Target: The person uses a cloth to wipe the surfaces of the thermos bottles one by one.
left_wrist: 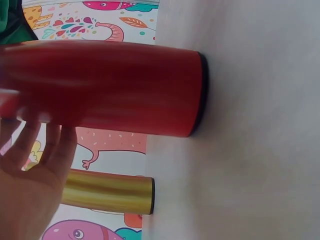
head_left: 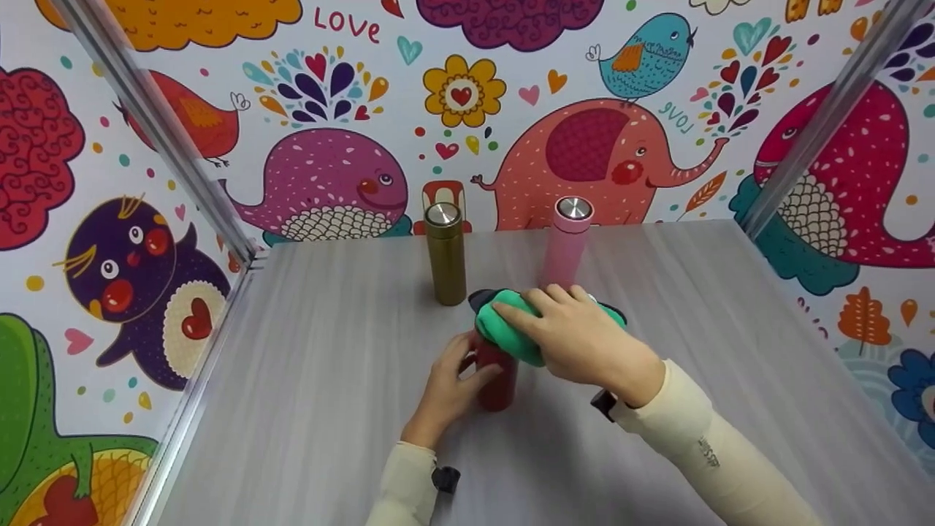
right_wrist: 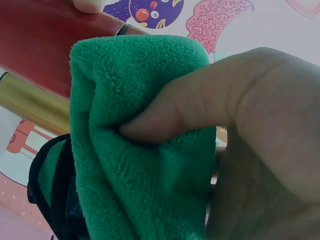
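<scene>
A red bottle (head_left: 497,383) stands upright on the table, its top hidden by a folded green cloth (head_left: 509,332) with dark edging. My left hand (head_left: 449,391) holds the bottle from the left, thumb in front and fingers on its far side. The left wrist view shows the red bottle (left_wrist: 135,87) with its dark base on the table and the fingers on its side. My right hand (head_left: 584,340) grips the cloth against the bottle's upper part. Seen from the right wrist, the thumb presses into the fluffy green cloth (right_wrist: 140,75).
Behind the red bottle stand a gold bottle (head_left: 448,267) on the left and a pink bottle (head_left: 566,252) on the right, both with silver-topped lids. The grey table (head_left: 314,365) is bordered by walls printed with cartoon animals and metal corner posts (head_left: 179,146).
</scene>
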Tool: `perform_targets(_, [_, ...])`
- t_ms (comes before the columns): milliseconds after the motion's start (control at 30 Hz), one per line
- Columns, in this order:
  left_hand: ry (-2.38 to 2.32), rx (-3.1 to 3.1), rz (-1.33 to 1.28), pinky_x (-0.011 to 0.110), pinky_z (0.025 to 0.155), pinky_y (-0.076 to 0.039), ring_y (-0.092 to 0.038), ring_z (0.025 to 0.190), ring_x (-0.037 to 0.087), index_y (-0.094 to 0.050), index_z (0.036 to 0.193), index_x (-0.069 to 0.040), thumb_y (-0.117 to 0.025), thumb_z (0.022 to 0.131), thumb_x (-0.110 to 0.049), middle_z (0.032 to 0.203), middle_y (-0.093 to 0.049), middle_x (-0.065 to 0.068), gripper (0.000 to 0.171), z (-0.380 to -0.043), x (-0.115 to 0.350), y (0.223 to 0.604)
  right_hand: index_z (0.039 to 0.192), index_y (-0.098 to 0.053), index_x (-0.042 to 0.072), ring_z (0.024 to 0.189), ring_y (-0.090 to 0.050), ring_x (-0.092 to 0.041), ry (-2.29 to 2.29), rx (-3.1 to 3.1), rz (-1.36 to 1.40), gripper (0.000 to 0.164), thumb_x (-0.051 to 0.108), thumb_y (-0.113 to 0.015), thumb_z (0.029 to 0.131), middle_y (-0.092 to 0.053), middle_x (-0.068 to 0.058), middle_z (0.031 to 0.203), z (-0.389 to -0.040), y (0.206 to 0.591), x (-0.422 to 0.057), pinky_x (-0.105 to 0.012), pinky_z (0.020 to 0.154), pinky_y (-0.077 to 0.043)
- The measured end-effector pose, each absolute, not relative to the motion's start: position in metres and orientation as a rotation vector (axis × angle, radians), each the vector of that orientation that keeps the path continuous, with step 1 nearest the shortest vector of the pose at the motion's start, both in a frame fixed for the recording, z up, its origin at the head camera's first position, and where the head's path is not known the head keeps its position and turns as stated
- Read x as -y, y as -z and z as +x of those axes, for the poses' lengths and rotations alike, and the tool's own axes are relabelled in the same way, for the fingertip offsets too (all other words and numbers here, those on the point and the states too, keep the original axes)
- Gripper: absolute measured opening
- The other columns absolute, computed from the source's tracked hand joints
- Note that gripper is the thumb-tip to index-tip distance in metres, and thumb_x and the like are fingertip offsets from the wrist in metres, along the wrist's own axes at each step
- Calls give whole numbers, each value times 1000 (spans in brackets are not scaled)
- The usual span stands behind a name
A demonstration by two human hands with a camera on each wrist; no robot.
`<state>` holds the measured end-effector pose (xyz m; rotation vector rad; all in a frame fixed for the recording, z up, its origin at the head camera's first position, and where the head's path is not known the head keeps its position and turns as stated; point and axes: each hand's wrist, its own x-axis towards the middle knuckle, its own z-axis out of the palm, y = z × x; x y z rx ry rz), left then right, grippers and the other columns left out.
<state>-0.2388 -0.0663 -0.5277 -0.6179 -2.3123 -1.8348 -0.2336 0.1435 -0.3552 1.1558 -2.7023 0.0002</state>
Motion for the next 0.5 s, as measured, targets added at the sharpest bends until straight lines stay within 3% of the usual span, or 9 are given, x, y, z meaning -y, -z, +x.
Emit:
perform_targets(133, [1854, 2313, -608, 40, 106, -45, -53, 123, 15, -51, 146, -21, -73, 94, -28, 132, -55, -3, 57, -238, 67, 529, 144, -55, 18, 107, -56, -33, -6, 2735, 1061, 92, 22, -97, 62, -62, -14, 121, -231, 359, -150, -51, 85, -54])
perform_targets(300, [1830, 2340, -579, 45, 105, -45, -53, 124, 17, -50, 147, -19, -73, 93, -34, 134, -55, -2, 60, -237, 67, 528, 139, -60, 18, 106, -57, -34, 31, 2712, 1020, 84, 23, -96, 63, -63, -15, 120, -222, 359, -156, -53, 86, -53])
perform_targets(500, [1840, 2337, -604, 40, 106, -44, -53, 125, 16, -49, 147, -19, -71, 93, -33, 136, -55, -2, 60, -236, 67, 527, 132, -66, 20, 101, -57, -36, 110, 2613, 1064, 74, 26, -95, 64, -64, -16, 118, -206, 357, -154, -54, 85, -51])
